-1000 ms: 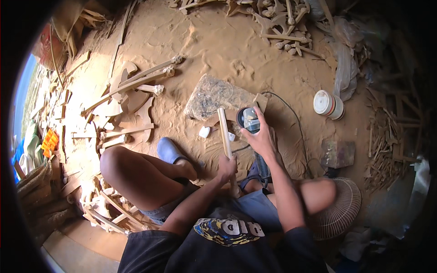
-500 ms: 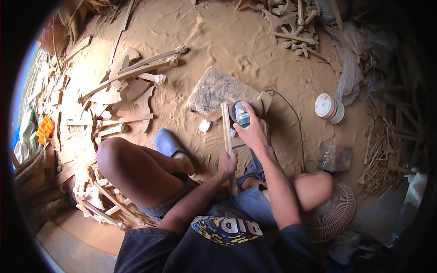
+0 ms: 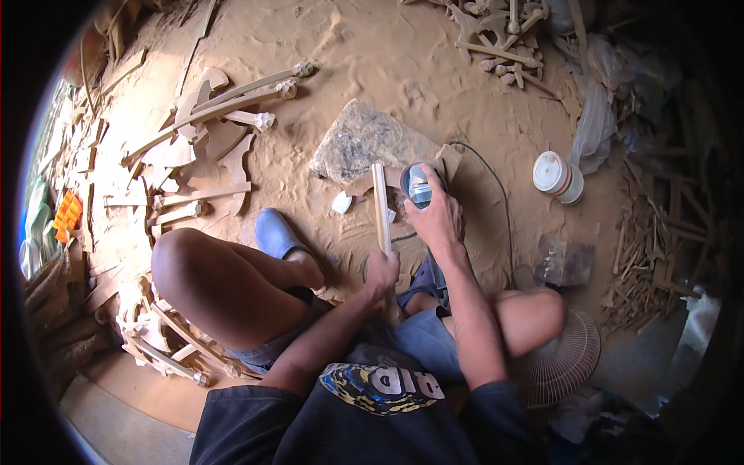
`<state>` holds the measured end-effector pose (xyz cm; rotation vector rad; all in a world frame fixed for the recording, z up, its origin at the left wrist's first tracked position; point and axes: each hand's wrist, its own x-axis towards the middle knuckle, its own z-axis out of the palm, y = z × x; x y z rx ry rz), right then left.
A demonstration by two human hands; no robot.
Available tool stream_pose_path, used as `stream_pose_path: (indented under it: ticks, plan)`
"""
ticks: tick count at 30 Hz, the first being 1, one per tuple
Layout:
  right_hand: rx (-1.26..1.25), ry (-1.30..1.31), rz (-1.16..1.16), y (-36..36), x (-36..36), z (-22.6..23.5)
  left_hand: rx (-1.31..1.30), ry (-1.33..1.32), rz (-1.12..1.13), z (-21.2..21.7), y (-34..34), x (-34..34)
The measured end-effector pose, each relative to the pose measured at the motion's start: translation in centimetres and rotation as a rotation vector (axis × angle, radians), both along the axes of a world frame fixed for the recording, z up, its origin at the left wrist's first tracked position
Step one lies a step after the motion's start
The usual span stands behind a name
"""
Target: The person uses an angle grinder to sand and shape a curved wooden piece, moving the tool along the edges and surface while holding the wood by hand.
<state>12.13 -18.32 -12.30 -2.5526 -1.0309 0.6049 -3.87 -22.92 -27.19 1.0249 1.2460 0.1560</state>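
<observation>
My left hand (image 3: 381, 273) is closed round the lower part of a long, pale wooden bar (image 3: 380, 203), which points away from me, nearly upright in the picture. To its right, my right hand (image 3: 439, 218) grips a corded power tool with a round head (image 3: 418, 187), which looks like an angle grinder. Its fingers wrap over the dark, shiny housing, and a small gap shows between the tool and the bar. Just beyond both hands lies a flat, stained stone block (image 3: 370, 141). The tool's working face is mostly hidden.
Carved wooden pieces (image 3: 203, 128) lie at left, with another heap (image 3: 508, 39) at far right. A dark cable (image 3: 504, 186) curves past a white tub (image 3: 552, 175). A fan (image 3: 570, 360) stands by my right knee; a blue clog (image 3: 277, 232) is on one foot. Sawdust covers the ground.
The power tool has moved slightly right, away from the wooden bar, widening the gap. Both hands keep their grip. The whole view has shifted a little.
</observation>
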Motion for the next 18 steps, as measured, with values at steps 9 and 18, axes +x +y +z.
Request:
stream_pose_path:
  ticks: [9,18]
  plan:
    - [0.054,-0.015,-0.182,-2.8,2.2,0.1,-0.04,-0.003,0.013,1.0,0.3,0.3]
    - [0.125,0.106,-0.117,-3.8,-0.2,-0.5,-0.047,-0.003,0.024,1.4,0.4,0.2]
